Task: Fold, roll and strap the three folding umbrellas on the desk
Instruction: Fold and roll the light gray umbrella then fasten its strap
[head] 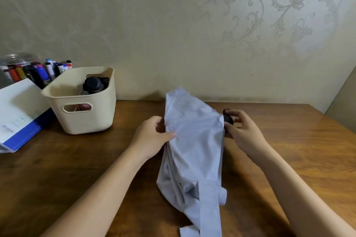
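A pale grey-blue folding umbrella (194, 146) lies loosely bunched in the middle of the wooden desk (77, 159), its canopy unrolled. Its fabric strap (209, 211) hangs loose toward the front edge. My left hand (154, 136) pinches the canopy's left side. My right hand (242, 131) grips the umbrella's black handle (228, 118) at the canopy's right side. A second umbrella with a black handle (93, 84) stands inside the cream basket (82, 121). Something pink shows through the basket's handle slot; I cannot tell what it is.
The basket stands at the back left of the desk. Beside it lie a blue folder with white papers (17, 117) and a clear jar of markers (25, 71). A patterned wall (192, 25) rises right behind the desk.
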